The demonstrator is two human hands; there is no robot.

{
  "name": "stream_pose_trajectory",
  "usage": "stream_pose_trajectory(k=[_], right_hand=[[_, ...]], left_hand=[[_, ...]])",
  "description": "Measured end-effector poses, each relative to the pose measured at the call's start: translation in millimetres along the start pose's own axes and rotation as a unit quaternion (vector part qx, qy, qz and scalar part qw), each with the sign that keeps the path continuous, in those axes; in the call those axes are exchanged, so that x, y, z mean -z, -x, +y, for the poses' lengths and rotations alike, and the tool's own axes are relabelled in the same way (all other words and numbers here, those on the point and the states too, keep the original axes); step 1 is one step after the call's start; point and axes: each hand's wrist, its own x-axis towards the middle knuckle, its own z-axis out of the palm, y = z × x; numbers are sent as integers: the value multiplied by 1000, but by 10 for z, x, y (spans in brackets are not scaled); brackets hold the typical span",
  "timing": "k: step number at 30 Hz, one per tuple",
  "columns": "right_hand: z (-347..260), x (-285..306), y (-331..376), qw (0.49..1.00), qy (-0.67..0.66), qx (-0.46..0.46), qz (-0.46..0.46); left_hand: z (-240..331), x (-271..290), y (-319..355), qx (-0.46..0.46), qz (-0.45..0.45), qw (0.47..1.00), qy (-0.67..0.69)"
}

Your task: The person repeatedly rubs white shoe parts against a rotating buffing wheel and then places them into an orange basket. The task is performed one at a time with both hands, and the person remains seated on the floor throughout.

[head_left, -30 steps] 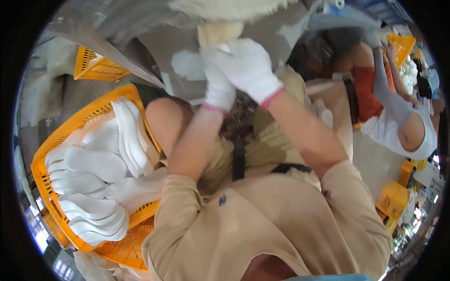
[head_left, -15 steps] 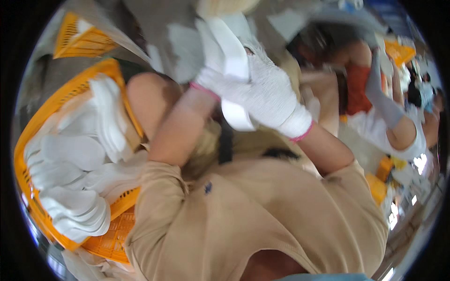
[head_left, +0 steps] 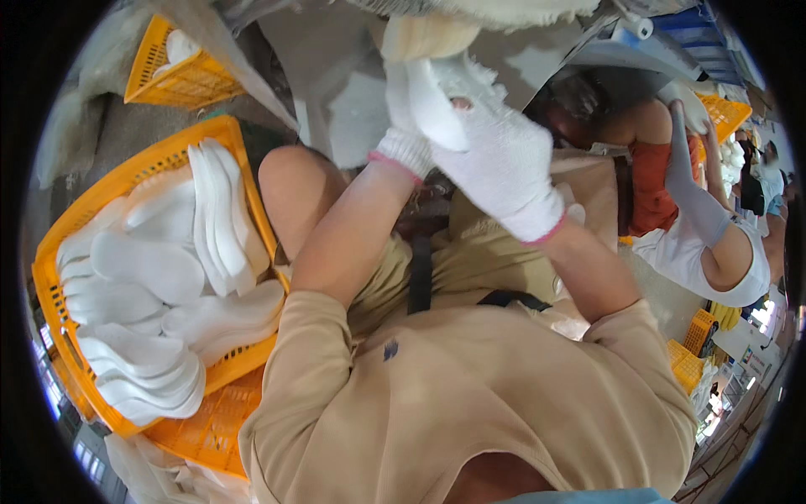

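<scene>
Both my hands wear white knit gloves with pink cuff edges. Between them is a white shoe sole (head_left: 438, 118), its far end up by a cream-coloured rounded roller (head_left: 430, 39); whether the two touch I cannot make out. My right hand (head_left: 502, 155) is closed on the sole's right side, and its glove is frayed, with a hole near the fingers. On the other side my left hand (head_left: 406, 141) grips the sole, its fingers mostly hidden behind it.
To my left stands an orange crate (head_left: 63, 220) full of white soles, overlapping another orange crate (head_left: 210, 424). A further orange crate (head_left: 186, 82) is at the far left. Grey sheeting (head_left: 323, 92) hangs below the roller. A co-worker in a white top (head_left: 718, 260) sits at right.
The sole has turned and risen toward the roller; its near end no longer hangs below my hands. Both hands have shifted slightly right, and the whole view has swung a little.
</scene>
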Motion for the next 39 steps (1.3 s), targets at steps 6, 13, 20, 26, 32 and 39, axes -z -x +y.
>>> stream_pose_trajectory(k=[6,13,20,26,32,39], right_hand=[[-104,-106,-133,998,16,-22,-51],[-87,-235,55,997,5,-68,-18],[41,-427,-145,998,52,-41,-16],[105,-310,106,992,-18,51,111],[13,-425,-73,996,-44,-65,38],[-3,-385,24,994,-17,-62,84]], left_hand=[[179,-18,32,100,69,893,432],[286,159,211,245,166,920,256],[139,165,25,107,-55,822,557],[383,-46,317,64,21,911,406],[334,14,152,107,225,933,259],[45,-143,223,-4,127,929,348]])
